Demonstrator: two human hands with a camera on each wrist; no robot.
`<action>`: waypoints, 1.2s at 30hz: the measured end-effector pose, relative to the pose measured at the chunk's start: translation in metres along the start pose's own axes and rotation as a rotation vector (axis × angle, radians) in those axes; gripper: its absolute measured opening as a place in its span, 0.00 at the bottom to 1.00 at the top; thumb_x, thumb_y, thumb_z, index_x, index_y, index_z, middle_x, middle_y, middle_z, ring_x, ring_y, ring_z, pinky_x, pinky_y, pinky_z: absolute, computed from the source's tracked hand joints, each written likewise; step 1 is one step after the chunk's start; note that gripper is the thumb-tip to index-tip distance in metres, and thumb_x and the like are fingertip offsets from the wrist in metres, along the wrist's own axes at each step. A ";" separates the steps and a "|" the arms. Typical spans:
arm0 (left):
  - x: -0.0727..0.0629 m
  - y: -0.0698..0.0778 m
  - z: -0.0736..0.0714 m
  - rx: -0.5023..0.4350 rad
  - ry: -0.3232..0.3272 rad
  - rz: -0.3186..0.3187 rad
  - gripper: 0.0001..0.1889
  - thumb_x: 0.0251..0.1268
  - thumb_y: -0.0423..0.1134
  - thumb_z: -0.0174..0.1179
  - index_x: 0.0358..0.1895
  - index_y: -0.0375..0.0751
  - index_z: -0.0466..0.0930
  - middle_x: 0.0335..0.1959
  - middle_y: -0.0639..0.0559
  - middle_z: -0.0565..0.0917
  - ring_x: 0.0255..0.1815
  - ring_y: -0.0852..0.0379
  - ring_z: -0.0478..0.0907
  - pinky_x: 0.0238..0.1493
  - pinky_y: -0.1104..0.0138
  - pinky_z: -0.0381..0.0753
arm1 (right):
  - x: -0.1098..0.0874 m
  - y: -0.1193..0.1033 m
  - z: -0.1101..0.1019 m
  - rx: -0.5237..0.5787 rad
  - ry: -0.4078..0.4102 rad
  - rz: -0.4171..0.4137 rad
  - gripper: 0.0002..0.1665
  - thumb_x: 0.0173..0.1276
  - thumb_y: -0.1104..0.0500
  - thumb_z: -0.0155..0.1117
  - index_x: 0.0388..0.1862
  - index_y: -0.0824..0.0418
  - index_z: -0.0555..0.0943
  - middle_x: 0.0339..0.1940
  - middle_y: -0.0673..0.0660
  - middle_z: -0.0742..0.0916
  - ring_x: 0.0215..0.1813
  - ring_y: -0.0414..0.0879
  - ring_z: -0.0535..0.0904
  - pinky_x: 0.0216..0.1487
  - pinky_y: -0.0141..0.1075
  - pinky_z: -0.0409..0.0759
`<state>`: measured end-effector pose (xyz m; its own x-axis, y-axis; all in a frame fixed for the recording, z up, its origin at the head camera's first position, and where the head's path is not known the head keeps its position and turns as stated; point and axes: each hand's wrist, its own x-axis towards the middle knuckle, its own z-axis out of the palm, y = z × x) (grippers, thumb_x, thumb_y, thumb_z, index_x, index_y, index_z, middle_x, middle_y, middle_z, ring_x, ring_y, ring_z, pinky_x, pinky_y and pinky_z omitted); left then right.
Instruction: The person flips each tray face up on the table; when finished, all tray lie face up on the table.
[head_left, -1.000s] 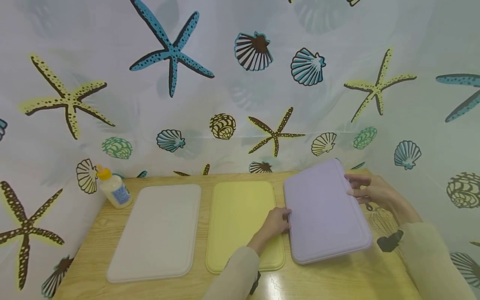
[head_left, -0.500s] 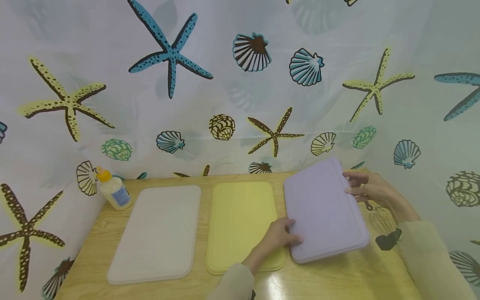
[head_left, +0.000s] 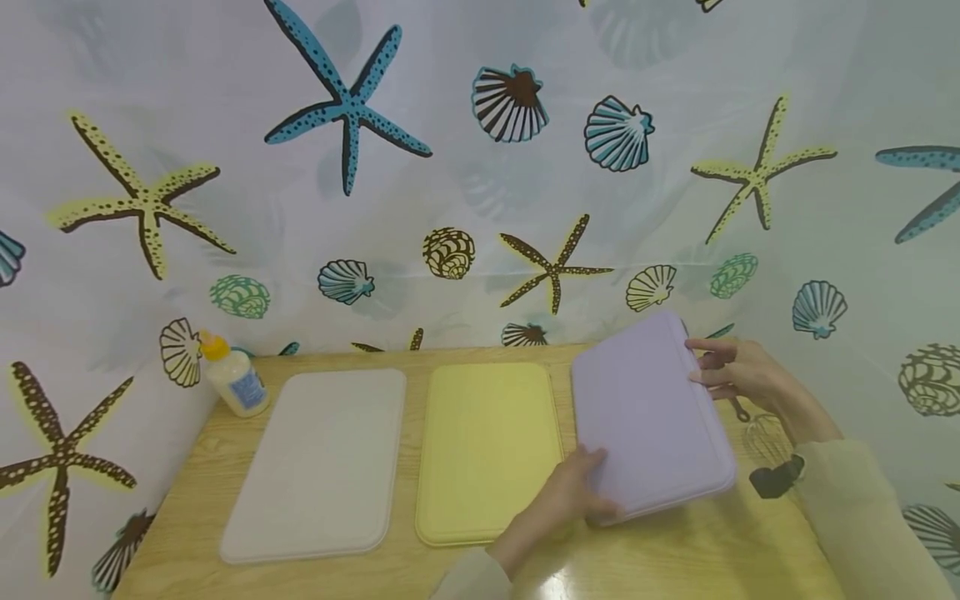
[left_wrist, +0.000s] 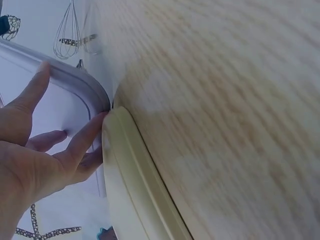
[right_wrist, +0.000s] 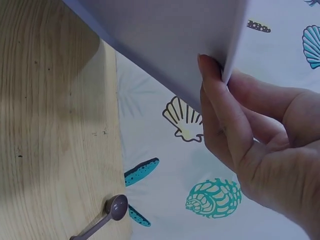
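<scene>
A purple rectangular plastic lid (head_left: 645, 417) is tilted, its right side raised off the wooden table. My right hand (head_left: 750, 379) pinches its raised right edge, thumb on top and fingers beneath, as the right wrist view also shows. At the lower left corner, my left hand (head_left: 566, 492) touches the lid with spread, fairly straight fingers; its thumb (left_wrist: 40, 82) lies on the rim in the left wrist view. Beside that hand a yellow lid (head_left: 487, 450) lies flat. What lies under the purple lid is mostly hidden.
On the left lies a white lid (head_left: 318, 462), with a glue bottle (head_left: 238, 383) upright behind it. A wire whisk (head_left: 765, 437) is at the table's right side. Near it is a dark measuring spoon (right_wrist: 117, 206). A shell-patterned curtain (head_left: 450, 183) closes off the back.
My left hand has slid along the purple lid's left edge toward its near corner, with its fingers spreading over it. The right hand keeps its pinch; the lid's tilt has risen slightly.
</scene>
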<state>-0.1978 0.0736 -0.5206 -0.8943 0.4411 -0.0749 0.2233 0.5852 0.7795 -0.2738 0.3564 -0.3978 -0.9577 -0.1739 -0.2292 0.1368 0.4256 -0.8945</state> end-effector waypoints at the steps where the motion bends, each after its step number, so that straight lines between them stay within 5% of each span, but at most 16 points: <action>1: -0.002 0.002 0.001 0.016 -0.002 -0.005 0.48 0.37 0.44 0.79 0.68 0.36 0.67 0.70 0.30 0.62 0.68 0.32 0.62 0.68 0.47 0.65 | 0.000 -0.002 0.001 0.002 0.001 0.006 0.43 0.63 0.66 0.66 0.74 0.69 0.58 0.51 0.67 0.73 0.37 0.40 0.82 0.42 0.37 0.86; 11: -0.011 0.012 0.005 0.059 -0.015 -0.025 0.51 0.40 0.45 0.78 0.72 0.44 0.62 0.71 0.34 0.61 0.68 0.34 0.63 0.66 0.47 0.68 | -0.002 -0.016 0.005 0.008 -0.009 0.017 0.43 0.64 0.64 0.66 0.75 0.66 0.58 0.55 0.69 0.73 0.40 0.43 0.83 0.46 0.38 0.85; 24: -0.018 0.016 0.007 0.104 -0.016 0.046 0.52 0.43 0.41 0.77 0.74 0.41 0.58 0.69 0.32 0.64 0.66 0.34 0.67 0.63 0.50 0.73 | -0.005 -0.027 0.010 0.064 -0.010 -0.010 0.42 0.64 0.64 0.67 0.74 0.66 0.59 0.55 0.68 0.74 0.40 0.43 0.84 0.46 0.39 0.85; 36: -0.021 0.022 0.014 0.084 0.060 0.084 0.48 0.44 0.35 0.75 0.72 0.37 0.60 0.66 0.33 0.69 0.65 0.38 0.69 0.63 0.54 0.73 | -0.001 -0.039 0.015 0.108 0.014 -0.028 0.40 0.64 0.66 0.66 0.73 0.67 0.61 0.49 0.62 0.76 0.37 0.42 0.84 0.44 0.38 0.86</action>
<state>-0.1686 0.0867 -0.5108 -0.8923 0.4506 0.0280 0.3279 0.6043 0.7262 -0.2740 0.3272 -0.3686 -0.9649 -0.1716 -0.1986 0.1355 0.3224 -0.9369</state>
